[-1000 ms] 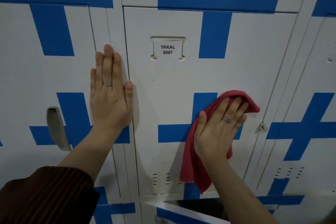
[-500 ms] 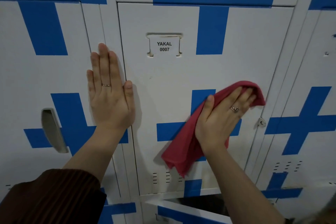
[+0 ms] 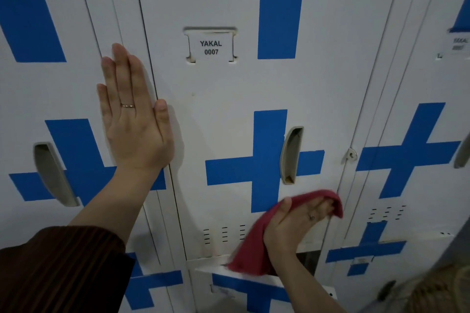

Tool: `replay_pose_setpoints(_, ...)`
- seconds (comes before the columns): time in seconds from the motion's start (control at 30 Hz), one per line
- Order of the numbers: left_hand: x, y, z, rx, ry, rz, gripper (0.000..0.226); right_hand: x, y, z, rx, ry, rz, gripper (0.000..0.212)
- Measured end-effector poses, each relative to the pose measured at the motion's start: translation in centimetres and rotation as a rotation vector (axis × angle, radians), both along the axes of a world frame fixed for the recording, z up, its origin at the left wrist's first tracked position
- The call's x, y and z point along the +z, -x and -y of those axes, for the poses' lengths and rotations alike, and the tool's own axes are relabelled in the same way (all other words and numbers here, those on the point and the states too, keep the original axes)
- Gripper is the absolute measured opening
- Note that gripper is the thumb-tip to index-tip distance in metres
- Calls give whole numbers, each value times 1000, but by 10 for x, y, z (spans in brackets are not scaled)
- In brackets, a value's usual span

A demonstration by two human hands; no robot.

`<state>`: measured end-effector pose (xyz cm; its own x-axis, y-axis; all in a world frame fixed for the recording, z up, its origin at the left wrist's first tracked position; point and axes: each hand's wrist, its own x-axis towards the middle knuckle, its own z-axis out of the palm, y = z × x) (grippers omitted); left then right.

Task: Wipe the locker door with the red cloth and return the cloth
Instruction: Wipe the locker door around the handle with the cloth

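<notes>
Honestly, my right hand (image 3: 297,221) has the red cloth (image 3: 254,246) pinched against the locker door (image 3: 229,109) near its bottom edge, left hand (image 3: 134,119) flat open holding nothing, and that dangling tail could snag the open locker below.

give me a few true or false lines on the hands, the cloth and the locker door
1. The right hand presses the red cloth low on the door. True.
2. The left hand grips the door handle. False: it lies flat, open, near the door's left edge.
3. The label reads YAKAL 0007. True.
4. The cloth covers the label. False: it is far below, near the vent slots.
5. The locker door is plain white. False: it has blue crosses.
</notes>
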<state>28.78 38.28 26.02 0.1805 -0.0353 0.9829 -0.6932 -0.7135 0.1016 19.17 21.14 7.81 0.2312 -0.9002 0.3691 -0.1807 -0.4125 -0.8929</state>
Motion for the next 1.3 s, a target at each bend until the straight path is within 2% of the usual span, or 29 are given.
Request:
replay_pose_setpoints(0.1, 1, -1, 0, 7, 3, 15, 57, 35, -9, 6, -33, 179, 106, 74)
replay_pose_setpoints(0.2, 2, 0, -1, 10, 11, 35, 57, 39, -10, 4, -30, 235, 160, 78)
replay_pose_setpoints(0.37, 0, 0, 1, -6, 10, 25, 57, -24, 5, -8, 91, -16, -8, 79)
replay_pose_setpoints(0.47, 0, -3, 0, -13, 3, 14, 59, -20, 3, -9, 108, -41, -36, 71)
replay_pose_setpoints(0.63, -2, -7, 0, -24, 0, -8, 59, 16, 4, 3, 202, 338, 61, 67)
replay_pose_setpoints(0.77, -1, -2, 0, -28, -1, 20, 57, -26, 22, 28, 307, 657, -193, 61)
replay_pose_setpoints(0.83, 0, -1, 0, -16, -2, 21, 57, -42, 33, 44, 338, 784, -343, 65)
replay_pose_setpoints(0.93, 0, -2, 0, -10, -3, 24, 57, -21, 35, 61, 297, 907, -419, 74)
replay_pose_setpoints(1.07, 0, -2, 0, -2, -3, 29, 57, 40, 33, 70, 254, 931, -401, 96)
replay_pose_setpoints(1.13, 0, -2, 0, 0, -4, 26, 57, 44, 36, 71, 249, 936, -456, 103)
replay_pose_setpoints(1.2, 0, -1, 0, -2, -1, 22, 57, 24, 43, 73, 258, 935, -565, 107)
replay_pose_setpoints(1.3, 0, 0, 0, -5, -2, 27, 57, -18, 59, 82, 291, 908, -825, 100)
